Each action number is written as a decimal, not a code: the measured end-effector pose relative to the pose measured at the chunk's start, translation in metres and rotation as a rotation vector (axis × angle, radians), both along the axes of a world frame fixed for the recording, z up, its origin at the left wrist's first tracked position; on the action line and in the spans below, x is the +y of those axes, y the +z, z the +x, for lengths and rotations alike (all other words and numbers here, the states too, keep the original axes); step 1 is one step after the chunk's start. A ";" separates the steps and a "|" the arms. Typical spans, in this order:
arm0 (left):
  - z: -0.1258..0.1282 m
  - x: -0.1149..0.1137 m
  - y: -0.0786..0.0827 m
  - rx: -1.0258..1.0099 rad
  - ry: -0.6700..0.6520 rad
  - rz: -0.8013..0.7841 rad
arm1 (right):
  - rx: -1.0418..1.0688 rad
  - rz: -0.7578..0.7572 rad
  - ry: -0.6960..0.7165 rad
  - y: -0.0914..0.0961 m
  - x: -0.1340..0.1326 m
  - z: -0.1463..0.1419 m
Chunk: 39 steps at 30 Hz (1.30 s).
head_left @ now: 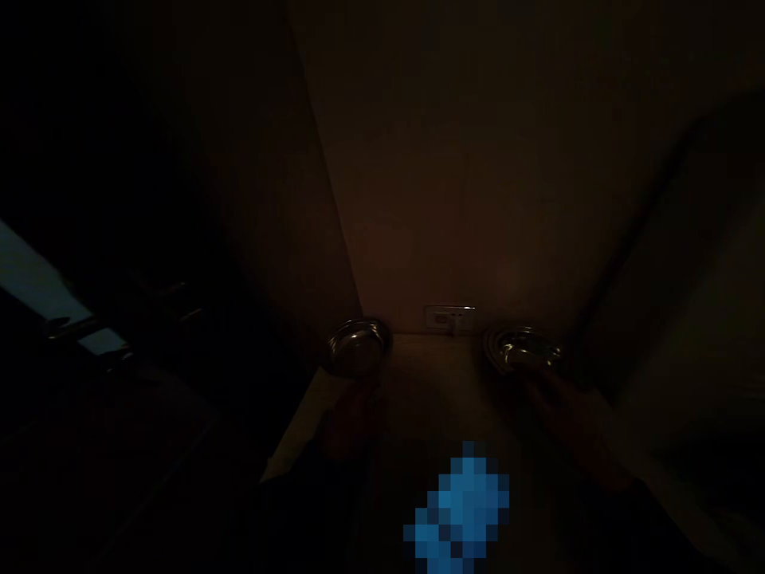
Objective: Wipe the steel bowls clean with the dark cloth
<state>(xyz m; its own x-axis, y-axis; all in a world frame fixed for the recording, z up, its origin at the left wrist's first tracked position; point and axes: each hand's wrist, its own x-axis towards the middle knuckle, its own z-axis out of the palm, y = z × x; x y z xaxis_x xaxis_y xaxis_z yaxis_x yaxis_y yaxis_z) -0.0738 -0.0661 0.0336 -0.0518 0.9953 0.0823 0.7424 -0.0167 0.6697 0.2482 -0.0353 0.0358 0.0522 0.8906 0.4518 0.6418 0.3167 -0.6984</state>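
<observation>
Glossy round metal: left bowl (357, 349), desk's (431, 368) 11 o'clock; right bowl (527, 347), 1.
Latter overlapped by right hand (555, 401); its grip and left hand's (351, 418) cannot be told.

Very dim throughout: the wall (430, 199) shows only faint brown, and the left hand (350, 418) and right hand (559, 402) sink into murk. A pale strip (36, 267) glows beyond the left edge of the tabletop (439, 359). Glints pick out metal bowls (358, 351) at its back corners. Nearer the front, a blue patch (466, 502) breaks into coarse blocks — fine detail drowns in shadow.
</observation>
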 end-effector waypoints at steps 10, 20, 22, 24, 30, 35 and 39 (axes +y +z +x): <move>-0.062 -0.035 -0.041 0.271 -0.011 -0.116 | -0.265 -0.405 0.572 -0.010 -0.009 -0.147; -0.050 -0.034 -0.024 0.097 0.091 -0.107 | -0.412 -0.543 0.660 -0.026 0.000 -0.195; -0.054 -0.033 -0.019 0.167 0.139 -0.160 | -0.422 -0.571 0.691 -0.025 -0.001 -0.193; -0.057 -0.033 -0.017 0.173 0.159 -0.234 | -0.427 -0.593 0.711 -0.023 -0.002 -0.191; -0.066 -0.028 -0.024 -0.011 0.128 -0.335 | -0.360 -0.582 0.746 -0.017 -0.005 -0.190; -0.075 -0.024 -0.021 -0.373 0.104 -0.265 | -0.219 -0.589 0.806 -0.011 -0.001 -0.188; -0.082 -0.023 -0.024 -0.638 0.047 -0.150 | -0.080 -0.656 0.854 -0.008 0.002 -0.184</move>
<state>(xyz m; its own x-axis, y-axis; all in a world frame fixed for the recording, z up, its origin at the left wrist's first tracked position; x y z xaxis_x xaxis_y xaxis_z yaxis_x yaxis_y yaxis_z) -0.1557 -0.0888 0.0093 -0.0887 0.9890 -0.1181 0.1960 0.1336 0.9715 0.0642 -0.0336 0.0283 -0.7094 0.6882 -0.1523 0.4375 0.2605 -0.8607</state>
